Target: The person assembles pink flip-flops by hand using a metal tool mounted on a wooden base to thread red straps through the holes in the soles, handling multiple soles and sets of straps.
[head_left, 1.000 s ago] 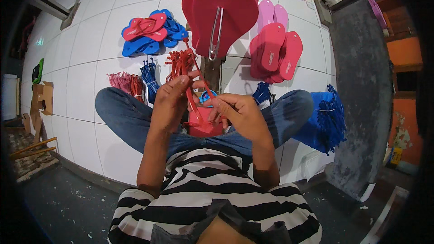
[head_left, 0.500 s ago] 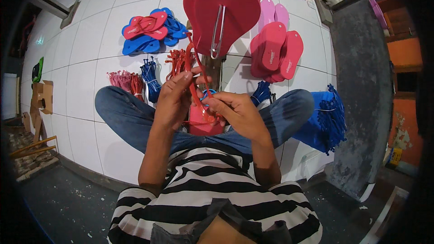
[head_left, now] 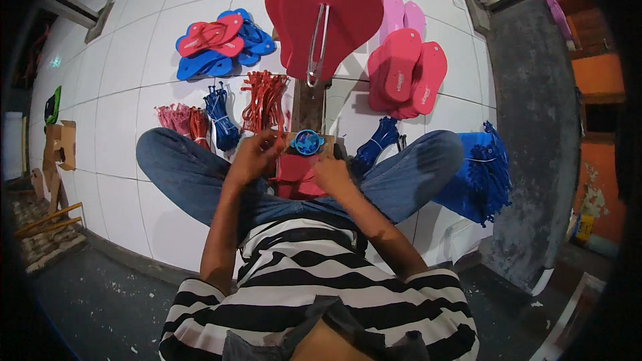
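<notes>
My left hand [head_left: 257, 155] is closed, its fingers pinching a red sandal strap [head_left: 279, 140] that is partly hidden by them. On the other side, my right hand [head_left: 332, 172] curls low beside the wooden block; whatever its fingers grip is hidden. Between the hands, red flip-flop soles [head_left: 294, 172] lie in front of my lap. Just beyond them, a small round blue container [head_left: 307, 142] with blue bits inside rests on the wooden block. Above it, a large red sole [head_left: 328, 33] stands out on a post, a long metal loop tool [head_left: 318, 43] hanging over its face.
Bundles of red straps [head_left: 265, 97], pink straps [head_left: 174, 117] and blue straps [head_left: 221, 117] lie at left. Finished red and blue flip-flops [head_left: 214, 37] sit beyond. At right are stacked red soles [head_left: 403, 70], pink soles [head_left: 404, 13] and blue straps [head_left: 481, 164] on blue sheeting.
Both hands have lowered and moved apart. The red strap, held up between both hands before, now shows only at the left hand. The blue container has come into full sight.
</notes>
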`<state>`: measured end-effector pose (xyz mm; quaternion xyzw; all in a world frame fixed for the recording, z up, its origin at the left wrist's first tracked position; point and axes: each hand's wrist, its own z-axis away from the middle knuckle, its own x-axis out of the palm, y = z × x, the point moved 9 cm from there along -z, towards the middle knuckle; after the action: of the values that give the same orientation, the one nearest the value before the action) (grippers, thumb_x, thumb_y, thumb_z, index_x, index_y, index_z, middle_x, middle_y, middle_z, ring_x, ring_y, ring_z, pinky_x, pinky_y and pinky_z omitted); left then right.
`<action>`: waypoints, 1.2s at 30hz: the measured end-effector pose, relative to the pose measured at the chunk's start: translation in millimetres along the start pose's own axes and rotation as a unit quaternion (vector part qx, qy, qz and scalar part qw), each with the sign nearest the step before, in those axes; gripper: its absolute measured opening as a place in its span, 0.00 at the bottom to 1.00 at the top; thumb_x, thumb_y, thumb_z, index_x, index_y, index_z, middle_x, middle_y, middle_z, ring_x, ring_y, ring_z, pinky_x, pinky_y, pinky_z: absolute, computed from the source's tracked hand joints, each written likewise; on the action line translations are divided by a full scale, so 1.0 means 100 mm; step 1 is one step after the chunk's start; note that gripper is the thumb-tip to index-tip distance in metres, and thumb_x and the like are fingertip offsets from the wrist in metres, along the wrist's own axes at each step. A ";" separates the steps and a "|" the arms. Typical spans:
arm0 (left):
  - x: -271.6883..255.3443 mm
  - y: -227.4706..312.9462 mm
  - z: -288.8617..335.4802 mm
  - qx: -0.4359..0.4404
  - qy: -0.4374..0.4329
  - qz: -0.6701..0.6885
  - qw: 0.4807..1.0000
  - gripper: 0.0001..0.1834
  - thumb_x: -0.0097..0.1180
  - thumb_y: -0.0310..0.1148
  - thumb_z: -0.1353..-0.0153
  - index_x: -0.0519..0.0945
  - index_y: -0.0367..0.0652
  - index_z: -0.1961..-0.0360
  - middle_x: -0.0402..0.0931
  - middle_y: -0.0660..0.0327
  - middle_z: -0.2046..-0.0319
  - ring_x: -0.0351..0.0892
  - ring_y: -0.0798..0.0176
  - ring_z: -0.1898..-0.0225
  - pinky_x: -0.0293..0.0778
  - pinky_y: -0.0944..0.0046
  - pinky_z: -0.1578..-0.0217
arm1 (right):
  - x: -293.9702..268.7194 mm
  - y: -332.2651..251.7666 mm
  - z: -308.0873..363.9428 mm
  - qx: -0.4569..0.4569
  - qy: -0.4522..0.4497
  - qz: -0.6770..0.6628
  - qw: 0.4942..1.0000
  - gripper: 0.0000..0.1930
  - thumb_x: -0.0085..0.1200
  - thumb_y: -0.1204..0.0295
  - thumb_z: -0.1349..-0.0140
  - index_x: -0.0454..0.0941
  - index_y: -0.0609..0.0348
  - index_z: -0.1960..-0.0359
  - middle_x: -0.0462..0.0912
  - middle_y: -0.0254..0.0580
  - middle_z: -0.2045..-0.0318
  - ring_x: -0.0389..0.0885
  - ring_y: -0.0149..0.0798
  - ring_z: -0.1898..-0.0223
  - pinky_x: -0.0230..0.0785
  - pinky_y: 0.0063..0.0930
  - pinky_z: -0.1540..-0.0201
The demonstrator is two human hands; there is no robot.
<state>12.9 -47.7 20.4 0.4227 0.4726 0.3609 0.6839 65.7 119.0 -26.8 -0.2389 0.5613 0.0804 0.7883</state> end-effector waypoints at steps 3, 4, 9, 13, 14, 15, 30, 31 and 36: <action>0.34 -0.25 0.00 0.051 -0.088 -0.232 0.967 0.16 0.58 0.43 0.42 0.78 0.46 0.57 0.81 0.55 0.69 0.81 0.50 0.69 0.74 0.53 0.68 | 0.59 0.00 -0.05 0.008 0.027 0.100 0.995 0.11 0.49 0.67 0.39 0.80 0.58 0.62 0.80 0.49 0.65 0.83 0.49 0.64 0.76 0.43 0.69; 0.42 -0.31 0.03 0.029 -0.104 -0.249 0.963 0.17 0.59 0.44 0.44 0.78 0.47 0.57 0.81 0.54 0.68 0.81 0.47 0.68 0.75 0.51 0.67 | 0.70 0.00 -0.11 0.014 -0.011 0.096 0.995 0.11 0.49 0.67 0.39 0.81 0.58 0.61 0.80 0.49 0.65 0.84 0.50 0.65 0.76 0.43 0.69; 0.54 -0.62 0.05 -0.040 -0.112 -0.305 0.945 0.17 0.58 0.46 0.46 0.78 0.53 0.57 0.81 0.53 0.71 0.81 0.46 0.67 0.76 0.48 0.67 | 0.65 -0.05 -0.11 -0.008 -0.122 0.074 0.990 0.11 0.49 0.68 0.42 0.81 0.53 0.60 0.82 0.47 0.69 0.84 0.48 0.71 0.75 0.40 0.72; 0.70 -0.80 0.18 -0.014 -0.151 -0.363 0.919 0.15 0.59 0.46 0.48 0.80 0.52 0.61 0.81 0.53 0.70 0.82 0.46 0.67 0.77 0.47 0.68 | -0.24 -0.13 0.09 -0.037 -0.055 0.055 0.996 0.08 0.51 0.67 0.44 0.80 0.51 0.64 0.82 0.42 0.74 0.83 0.47 0.74 0.74 0.40 0.74; 0.80 -0.89 0.20 0.013 -0.177 -0.356 0.917 0.15 0.60 0.46 0.48 0.81 0.52 0.62 0.81 0.54 0.70 0.82 0.46 0.67 0.77 0.47 0.68 | -0.49 -0.17 0.15 -0.034 -0.045 0.058 0.997 0.08 0.52 0.68 0.44 0.80 0.50 0.65 0.81 0.41 0.76 0.83 0.46 0.74 0.73 0.40 0.74; 0.88 -0.82 0.20 0.000 -0.216 -0.365 0.906 0.15 0.60 0.46 0.48 0.81 0.51 0.62 0.81 0.54 0.69 0.82 0.47 0.66 0.77 0.48 0.67 | -0.66 -0.18 0.18 -0.050 -0.024 0.057 0.997 0.07 0.53 0.67 0.45 0.79 0.51 0.66 0.81 0.41 0.76 0.83 0.46 0.74 0.74 0.40 0.74; 0.43 1.34 0.31 -0.020 -0.108 0.342 0.933 0.16 0.41 0.34 0.28 0.74 0.36 0.48 0.77 0.62 0.67 0.76 0.71 0.67 0.72 0.70 0.66 | -2.55 -0.22 0.27 -0.154 0.319 -0.263 0.897 0.16 0.55 0.77 0.43 0.74 0.60 0.52 0.82 0.43 0.59 0.84 0.38 0.64 0.77 0.26 0.63; 0.43 1.42 0.32 -0.005 -0.113 0.304 0.946 0.15 0.41 0.34 0.28 0.75 0.37 0.49 0.76 0.63 0.68 0.75 0.73 0.69 0.70 0.72 0.68 | -2.51 -0.14 0.23 -0.125 0.314 -0.418 0.843 0.15 0.54 0.77 0.41 0.73 0.61 0.51 0.82 0.44 0.59 0.83 0.37 0.62 0.76 0.26 0.61; 0.54 1.41 0.26 0.014 -0.143 0.249 0.958 0.13 0.44 0.33 0.29 0.76 0.37 0.52 0.74 0.65 0.71 0.71 0.75 0.72 0.68 0.73 0.70 | -2.38 -0.20 0.13 0.009 0.264 -0.720 0.642 0.14 0.47 0.72 0.31 0.68 0.68 0.47 0.82 0.46 0.59 0.80 0.32 0.56 0.71 0.24 0.52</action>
<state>40.3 48.5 136.5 0.5837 0.2545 0.4489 0.6269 -0.6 140.8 202.2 -0.5715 0.3971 -0.5843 0.4175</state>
